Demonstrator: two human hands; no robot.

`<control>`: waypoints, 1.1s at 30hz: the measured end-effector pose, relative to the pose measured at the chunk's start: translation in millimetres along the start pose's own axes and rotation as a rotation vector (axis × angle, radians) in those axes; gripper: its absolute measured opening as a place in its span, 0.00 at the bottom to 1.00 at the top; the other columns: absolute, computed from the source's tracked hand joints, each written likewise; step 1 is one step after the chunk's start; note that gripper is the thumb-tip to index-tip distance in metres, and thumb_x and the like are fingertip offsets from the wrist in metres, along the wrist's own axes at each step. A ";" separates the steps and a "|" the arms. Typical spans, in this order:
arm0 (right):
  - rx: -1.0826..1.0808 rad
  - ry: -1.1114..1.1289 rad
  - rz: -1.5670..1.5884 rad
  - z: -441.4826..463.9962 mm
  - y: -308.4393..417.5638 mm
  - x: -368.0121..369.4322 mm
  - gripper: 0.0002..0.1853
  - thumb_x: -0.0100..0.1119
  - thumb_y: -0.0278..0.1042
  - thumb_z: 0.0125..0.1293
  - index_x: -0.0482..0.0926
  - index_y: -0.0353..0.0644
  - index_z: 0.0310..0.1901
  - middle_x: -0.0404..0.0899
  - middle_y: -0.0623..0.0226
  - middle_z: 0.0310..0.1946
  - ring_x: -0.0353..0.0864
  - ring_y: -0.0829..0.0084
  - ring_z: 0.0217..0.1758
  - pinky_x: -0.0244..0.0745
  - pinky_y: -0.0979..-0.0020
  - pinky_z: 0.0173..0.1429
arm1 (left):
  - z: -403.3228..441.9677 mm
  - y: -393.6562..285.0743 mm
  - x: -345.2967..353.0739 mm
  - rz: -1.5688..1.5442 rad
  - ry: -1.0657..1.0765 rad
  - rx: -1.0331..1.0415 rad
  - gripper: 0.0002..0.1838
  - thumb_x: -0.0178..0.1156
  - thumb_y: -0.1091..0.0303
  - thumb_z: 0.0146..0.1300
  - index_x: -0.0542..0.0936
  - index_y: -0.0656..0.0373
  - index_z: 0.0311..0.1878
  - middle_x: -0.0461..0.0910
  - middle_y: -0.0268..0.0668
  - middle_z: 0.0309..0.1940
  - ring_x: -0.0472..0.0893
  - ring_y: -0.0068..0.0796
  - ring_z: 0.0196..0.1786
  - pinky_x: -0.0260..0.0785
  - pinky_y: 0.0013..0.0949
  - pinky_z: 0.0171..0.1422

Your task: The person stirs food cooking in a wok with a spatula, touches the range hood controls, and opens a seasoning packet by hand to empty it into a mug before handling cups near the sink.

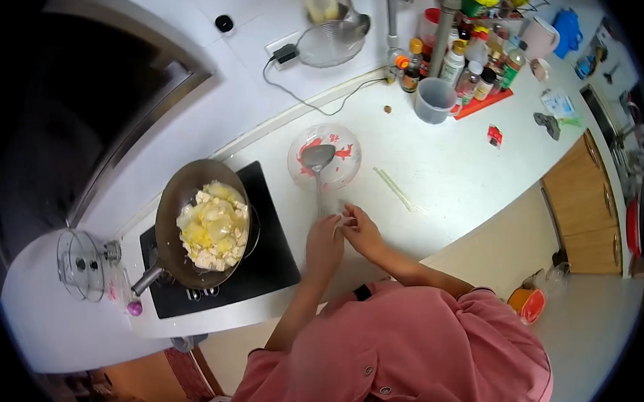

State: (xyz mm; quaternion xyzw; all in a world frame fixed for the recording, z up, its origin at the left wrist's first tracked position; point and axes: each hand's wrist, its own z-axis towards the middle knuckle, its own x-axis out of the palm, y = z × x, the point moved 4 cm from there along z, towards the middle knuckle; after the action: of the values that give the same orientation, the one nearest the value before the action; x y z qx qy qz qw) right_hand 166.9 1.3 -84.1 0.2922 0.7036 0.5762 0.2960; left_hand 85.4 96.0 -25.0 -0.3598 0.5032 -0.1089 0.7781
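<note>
My left hand (325, 238) is closed at the lower end of the spatula's handle; whether it grips the handle cannot be made out. Close beside it, my right hand (362, 233) has its fingers curled in a pinch, with a faint pale scrap at the fingertips too small to name. The grey spatula (318, 156) rests its blade on a clear plate with red patterns (299, 173). To the left, a wok (169, 219) holds tofu cubes and raw-looking egg (217, 225), yolk and clear white on top.
The wok sits on a black cooktop (273, 260). Green onion stalks (394, 188) lie right of the plate. Sauce bottles (454, 63) and a measuring jug (434, 102) stand at the back. A red packet (494, 136) lies farther right. A strainer (332, 47) hangs on the wall.
</note>
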 end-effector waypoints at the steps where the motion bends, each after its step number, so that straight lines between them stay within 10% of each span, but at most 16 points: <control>1: -0.034 -0.037 -0.034 -0.8 4.0 -7.1 0.32 0.59 0.27 0.63 0.63 0.39 0.70 0.74 0.51 0.58 0.79 0.62 0.51 0.76 0.66 0.56 | 4.8 -5.9 2.9 0.004 0.004 0.043 0.14 0.59 0.75 0.62 0.80 0.62 0.52 0.80 0.49 0.51 0.79 0.51 0.53 0.72 0.43 0.58; 22: -0.108 -0.277 -0.134 -70.8 23.0 -147.4 0.27 0.52 0.17 0.65 0.66 0.38 0.67 0.73 0.55 0.57 0.78 0.65 0.55 0.79 0.68 0.54 | 11.9 -122.5 98.5 -0.153 0.160 0.218 0.17 0.57 0.80 0.61 0.79 0.61 0.54 0.79 0.46 0.53 0.78 0.49 0.54 0.73 0.43 0.57; 33: -0.290 -0.257 -0.293 -92.1 2.4 -338.4 0.25 0.51 0.19 0.64 0.69 0.41 0.64 0.74 0.55 0.58 0.79 0.59 0.55 0.77 0.65 0.55 | 19.6 -266.8 229.6 -0.217 0.101 0.185 0.19 0.56 0.83 0.58 0.80 0.59 0.53 0.78 0.45 0.55 0.79 0.49 0.54 0.74 0.43 0.54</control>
State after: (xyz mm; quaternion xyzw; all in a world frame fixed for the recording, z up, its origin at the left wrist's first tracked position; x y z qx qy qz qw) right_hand 318.9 -311.6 -39.9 0.2124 0.6050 0.5799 0.5026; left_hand 261.6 -208.7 -3.7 -0.3330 0.4879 -0.2563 0.7652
